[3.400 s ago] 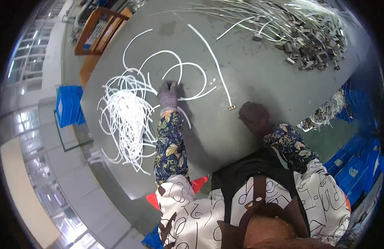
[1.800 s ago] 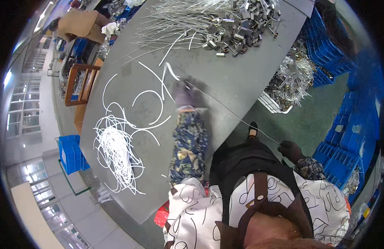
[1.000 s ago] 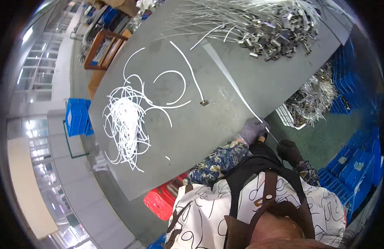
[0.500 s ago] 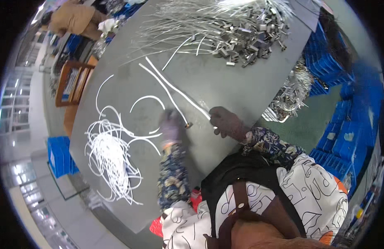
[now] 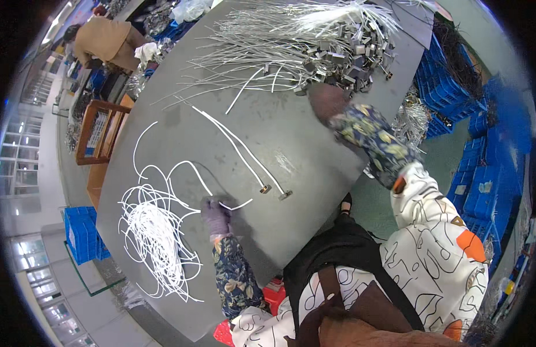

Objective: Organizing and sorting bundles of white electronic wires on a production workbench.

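My left hand (image 5: 216,214), in a purple-grey glove, is closed on a thin white tube (image 5: 240,205) whose short end sticks out to the right. It is beside a tangled pile of white tubes (image 5: 155,237) on the table's left. Reaching to the far right, my dark-gloved right hand (image 5: 327,103) is at the near edge of a heap of small metal connectors (image 5: 352,61) with pale cables. Motion blurs its fingers, so its grip is unclear. Between the hands lie two white cables (image 5: 245,144), each ending in a metal connector (image 5: 285,195) toward me.
The grey table (image 5: 268,237) slants across the view. Blue crates (image 5: 444,75) stand beyond its right edge, near more bundled cables (image 5: 410,118). A wooden chair (image 5: 97,133) and a blue bin (image 5: 83,233) are on the left. Another person (image 5: 106,43) bends over at the far left.
My right hand has let go of a white cable and moved away to the connector heap. My left hand has moved nearer and left, now gripping a white tube. Both cables lie free.
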Demonstrator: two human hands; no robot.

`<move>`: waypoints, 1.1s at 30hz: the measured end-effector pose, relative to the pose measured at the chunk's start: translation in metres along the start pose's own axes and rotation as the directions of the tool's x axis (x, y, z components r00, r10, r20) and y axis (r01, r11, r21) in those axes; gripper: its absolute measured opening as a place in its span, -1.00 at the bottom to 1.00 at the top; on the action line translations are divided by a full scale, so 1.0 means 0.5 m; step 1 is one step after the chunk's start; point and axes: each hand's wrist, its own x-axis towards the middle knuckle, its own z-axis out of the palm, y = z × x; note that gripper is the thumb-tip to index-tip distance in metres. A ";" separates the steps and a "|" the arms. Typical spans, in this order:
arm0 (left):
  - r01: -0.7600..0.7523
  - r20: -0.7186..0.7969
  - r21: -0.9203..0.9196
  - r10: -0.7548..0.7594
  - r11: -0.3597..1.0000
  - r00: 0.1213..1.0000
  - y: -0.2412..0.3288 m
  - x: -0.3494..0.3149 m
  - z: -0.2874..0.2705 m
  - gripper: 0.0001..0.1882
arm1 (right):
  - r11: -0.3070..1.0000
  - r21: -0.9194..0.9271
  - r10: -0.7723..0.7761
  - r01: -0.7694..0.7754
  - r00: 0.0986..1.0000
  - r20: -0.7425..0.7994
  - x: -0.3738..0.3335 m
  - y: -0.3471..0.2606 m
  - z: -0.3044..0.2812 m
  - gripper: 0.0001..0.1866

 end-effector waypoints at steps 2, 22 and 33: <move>0.141 0.102 -0.415 -0.108 0.899 0.989 -0.004 -0.013 0.002 -0.80 | 0.978 0.206 0.018 0.016 0.987 -0.163 -0.089 0.013 0.006 -0.80; 0.353 0.498 -0.781 0.172 0.516 0.850 0.265 -0.275 0.348 -0.79 | 0.771 0.488 -0.395 0.408 0.909 -0.136 -0.349 0.037 0.020 -0.76; 0.621 0.625 -0.773 0.328 0.131 0.708 0.267 -0.187 0.487 -0.88 | 0.344 0.629 0.249 -0.697 0.714 0.655 -0.841 0.159 -0.032 -0.63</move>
